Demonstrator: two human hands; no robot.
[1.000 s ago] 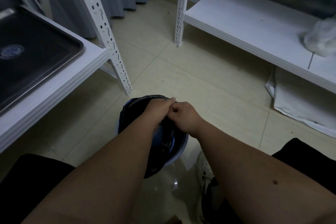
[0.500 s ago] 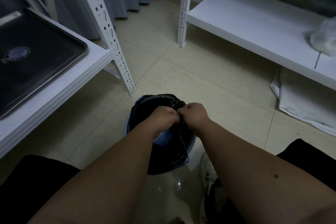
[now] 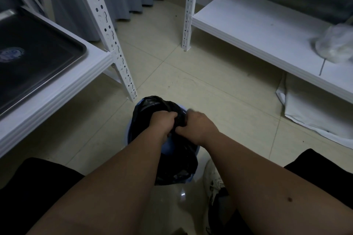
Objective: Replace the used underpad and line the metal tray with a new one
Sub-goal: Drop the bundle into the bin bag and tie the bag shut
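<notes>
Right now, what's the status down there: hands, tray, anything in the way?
Left hand and right hand both gripping black bin bag, gathered over blue bin. Metal tray bare on left shelf, no pad. Nothing blocking it.

both forearms stretched forward and down; left hand (image 3: 165,122) and right hand (image 3: 198,126) fisted, knuckles nearly touching

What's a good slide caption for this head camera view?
Both hands, left and right, bunch a black bag in a blue bin; bare metal tray waits on the shelf.
</notes>
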